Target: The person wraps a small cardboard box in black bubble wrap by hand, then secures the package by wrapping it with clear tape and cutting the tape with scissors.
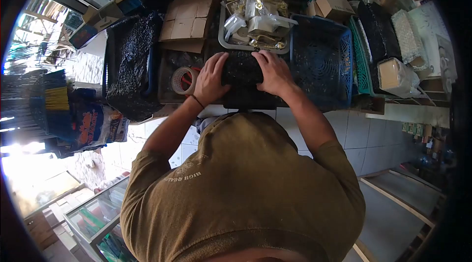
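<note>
A black package [242, 69], seemingly covered in black bubble wrap, lies on the dark table right in front of me. My left hand [211, 79] grips its left side, fingers curled over the far edge and thumb on the near part. From the other side my right hand [275, 75] holds it the same way. Just left of my left hand lies a roll of tape [183, 81], with a red object partly under it whose kind I cannot make out. Beyond the package stands a grey tray [224, 40] heaped with gold-coloured metal fittings [258, 8] in clear plastic.
A blue plastic basket [346, 60] is at the right, with a green basket [363, 72] and wrapped parcels [376, 30] past it. Cardboard [189, 16] lies back left. Black bubble wrap [130, 60] drapes over a crate at the left. Brooms [42, 99] stand farther left.
</note>
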The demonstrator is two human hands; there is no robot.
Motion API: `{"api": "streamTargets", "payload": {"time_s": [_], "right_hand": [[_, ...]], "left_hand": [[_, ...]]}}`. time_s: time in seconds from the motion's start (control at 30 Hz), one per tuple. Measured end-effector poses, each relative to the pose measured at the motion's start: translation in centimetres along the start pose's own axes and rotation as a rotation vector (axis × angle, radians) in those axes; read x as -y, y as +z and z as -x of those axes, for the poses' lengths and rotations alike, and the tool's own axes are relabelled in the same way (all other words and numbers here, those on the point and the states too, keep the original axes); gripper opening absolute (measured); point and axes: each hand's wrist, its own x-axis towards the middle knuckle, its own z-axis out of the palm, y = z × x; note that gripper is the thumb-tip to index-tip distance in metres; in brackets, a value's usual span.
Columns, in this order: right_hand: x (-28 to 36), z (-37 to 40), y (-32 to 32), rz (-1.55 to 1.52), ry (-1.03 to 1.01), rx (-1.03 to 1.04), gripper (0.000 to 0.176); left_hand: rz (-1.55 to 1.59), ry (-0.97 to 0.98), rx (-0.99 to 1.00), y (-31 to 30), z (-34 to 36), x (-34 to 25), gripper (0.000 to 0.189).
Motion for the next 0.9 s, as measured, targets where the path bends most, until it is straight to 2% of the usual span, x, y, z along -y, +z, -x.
{"api": "streamTargets", "payload": {"time_s": [0.07, 0.1, 0.17, 0.2, 0.27, 0.37, 0.5, 0.6, 0.7, 0.77, 0.9], "right_hand": [[-0.6, 0.1, 0.7, -0.03, -0.003, -0.019, 0.087], [-0.9, 0.1, 0.8, -0.062, -0.001, -0.041, 0.087], [-0.9, 0.1, 0.7, -0.065, -0.006, -0.044, 0.086], [-0.9, 0.2, 0.8, -0.071, -0.01, -0.045, 0.084], [-0.8, 0.2, 0.8, -0.078, -0.029, -0.051, 0.084], [-0.8, 0.0, 1.1, -0.09, -0.055, -0.068, 0.084], [-0.9, -0.1, 1.4, -0.108, -0.053, -0.072, 0.086], [-0.8, 0.0, 1.0, -0.106, -0.041, -0.053, 0.086], [-1.0, 0.1, 1.3, -0.091, -0.056, -0.077, 0.086], [-1.1, 0.2, 1.4, -0.09, -0.052, -0.082, 0.086], [-1.1, 0.3, 1.3, -0.098, -0.024, -0.061, 0.087]], "left_hand": [[0.136, -0.236, -0.418, 2.7, 1.6, -0.7, 0.083], [0.136, -0.236, -0.421, 4.0, 2.6, -0.6, 0.083], [0.078, -0.517, -0.342, 6.2, 4.7, -0.8, 0.072], [0.079, -0.52, -0.341, 6.0, 5.2, -1.7, 0.072], [-0.048, -0.775, 0.039, 5.1, 5.5, -3.7, 0.062], [-0.086, -0.878, 0.138, 7.0, 6.2, -3.1, 0.057], [-0.008, -0.885, 0.083, 6.8, 5.9, -3.4, 0.051], [0.013, -0.871, 0.146, 7.1, 5.8, -3.1, 0.045], [0.054, -0.825, 0.057, 8.4, 6.7, -1.8, 0.043], [0.331, -0.836, -0.004, 9.0, 7.2, -0.7, 0.043], [0.44, -0.793, -0.116, 8.7, 7.4, -1.9, 0.042]]}}
